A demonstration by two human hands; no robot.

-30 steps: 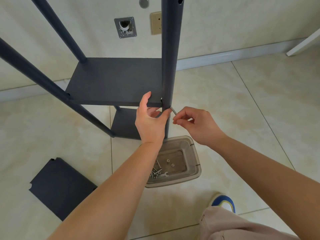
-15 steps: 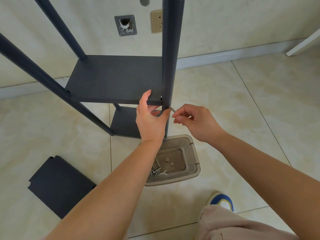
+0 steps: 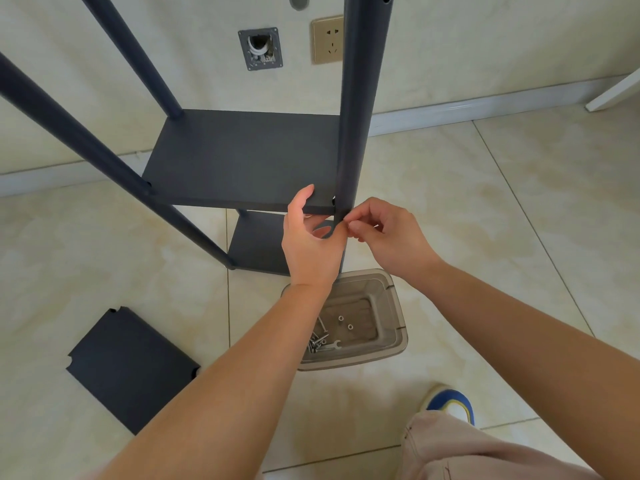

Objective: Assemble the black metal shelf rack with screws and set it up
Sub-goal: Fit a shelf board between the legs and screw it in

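The black metal rack stands on the tiled floor with an upper shelf (image 3: 242,157) and a lower shelf (image 3: 258,242) fixed between round posts. My left hand (image 3: 311,244) grips the upper shelf's front right corner, thumb on top and fingers beneath. The near right post (image 3: 360,98) meets that corner. My right hand (image 3: 391,237) pinches a screw at the joint of post and shelf; the screw is almost hidden between my fingertips.
A translucent plastic tub (image 3: 391,313) on the floor below my hands holds several screws, nuts and a small wrench. A loose black shelf panel (image 3: 131,365) lies at lower left. The wall with a socket (image 3: 329,39) is behind. My shoe (image 3: 450,403) is at lower right.
My right hand has moved in to the post; the screw shaft that showed before is now nearly hidden at the joint. My left hand keeps its hold on the shelf corner.
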